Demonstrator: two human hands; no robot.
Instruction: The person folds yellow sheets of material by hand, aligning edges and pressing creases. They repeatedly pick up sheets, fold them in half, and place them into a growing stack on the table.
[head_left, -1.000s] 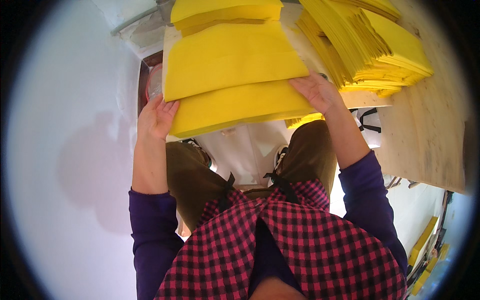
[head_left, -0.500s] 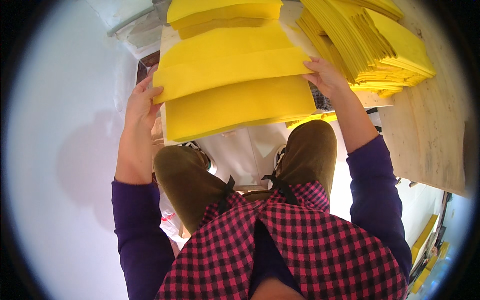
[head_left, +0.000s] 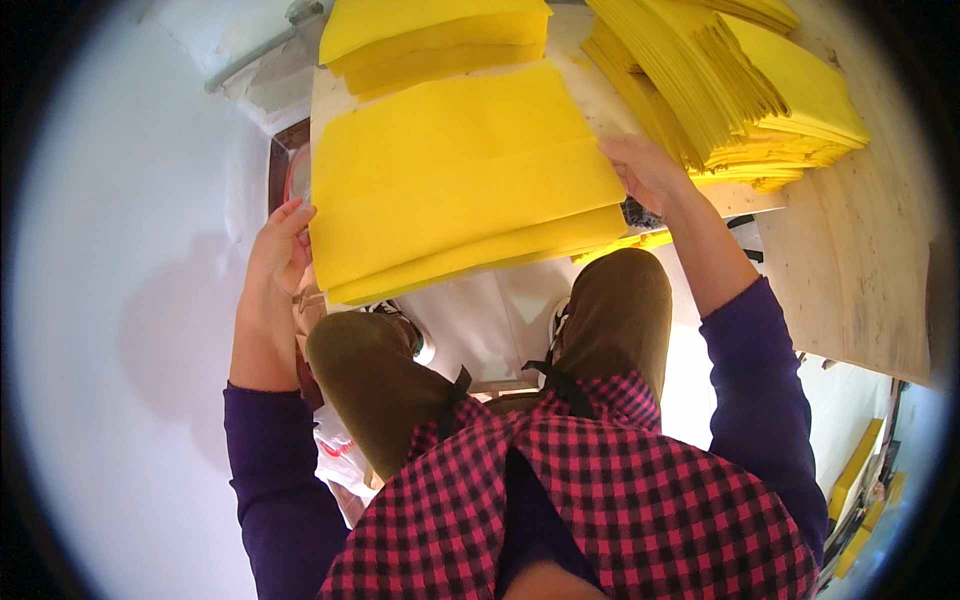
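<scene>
A wide yellow sheet [head_left: 450, 165], which looks like soft cloth or felt, lies over a stack of similar yellow sheets [head_left: 480, 258] in front of me. By its left edge is my left hand [head_left: 280, 248], fingers loosely extended and fingertips against or just beside the edge. My right hand [head_left: 645, 172] is at the right edge, its fingers stretched toward the sheet and its fingertips touching or very close to it. Neither hand visibly pinches the sheet. The sheet's near edge hangs slightly over the stack's front.
Beyond the sheet stands another yellow stack [head_left: 435, 45]. Folded yellow pieces [head_left: 720, 90] are piled at the right on a wooden board [head_left: 850, 250]. A white wall [head_left: 130, 200] rises at the left. My knees [head_left: 620, 310] are below the stack.
The sheet's near edge, held raised between both hands before, has come down toward me and now covers most of the stack's front. Both hands have shifted slightly toward me and loosened their hold.
</scene>
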